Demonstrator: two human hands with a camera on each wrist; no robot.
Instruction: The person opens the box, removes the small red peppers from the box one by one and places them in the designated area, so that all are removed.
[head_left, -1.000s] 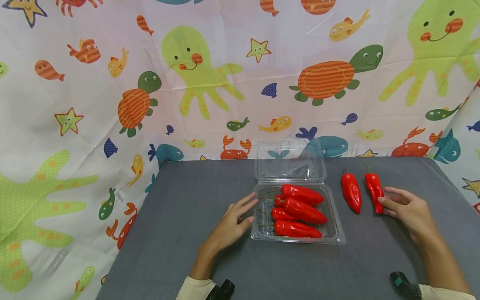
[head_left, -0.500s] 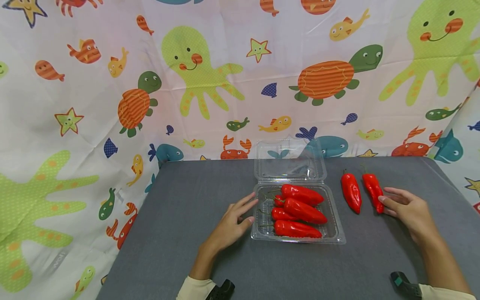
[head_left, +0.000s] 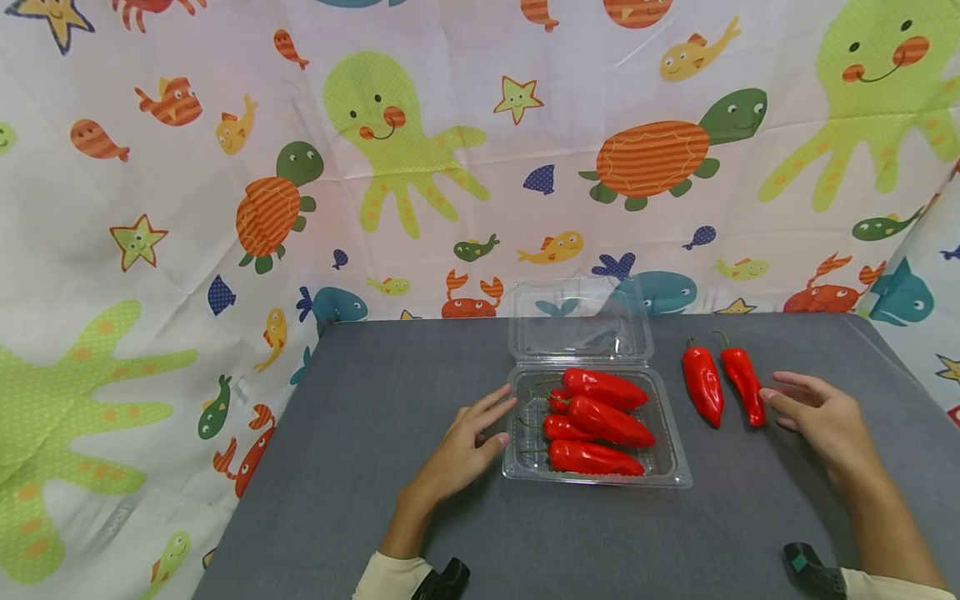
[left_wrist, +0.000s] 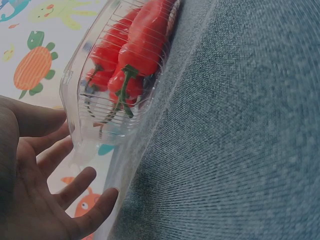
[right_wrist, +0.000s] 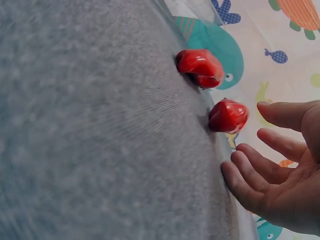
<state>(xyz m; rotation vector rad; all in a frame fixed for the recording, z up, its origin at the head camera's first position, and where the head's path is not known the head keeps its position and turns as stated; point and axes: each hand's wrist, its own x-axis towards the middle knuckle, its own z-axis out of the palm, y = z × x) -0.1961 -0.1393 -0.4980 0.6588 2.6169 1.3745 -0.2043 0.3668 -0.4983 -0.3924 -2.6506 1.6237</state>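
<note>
A clear plastic clamshell box [head_left: 598, 481] stands with its lid [head_left: 577, 333] raised at the back. Several red peppers [head_left: 611, 422] with green stems lie inside it. My left hand [head_left: 457, 454] is at the box's left side, fingers extended toward its rim; the left wrist view shows the thumb and fingers spread by the wall. Two more red peppers lie on the cloth right of the box, the left one [head_left: 702, 387] and the right one [head_left: 742, 385]. My right hand [head_left: 828, 421] is just right of the right pepper, fingers relaxed, holding nothing.
Grey cloth [head_left: 360, 400] covers the table. Behind and at the sides hangs a white curtain [head_left: 450, 125] printed with sea animals. The raised lid stands close before that curtain, near the table's back edge.
The right-hand pepper has shifted slightly left toward its neighbour, its stem end turning left. My right hand has drawn a little right, away from it. My left hand stays still.
</note>
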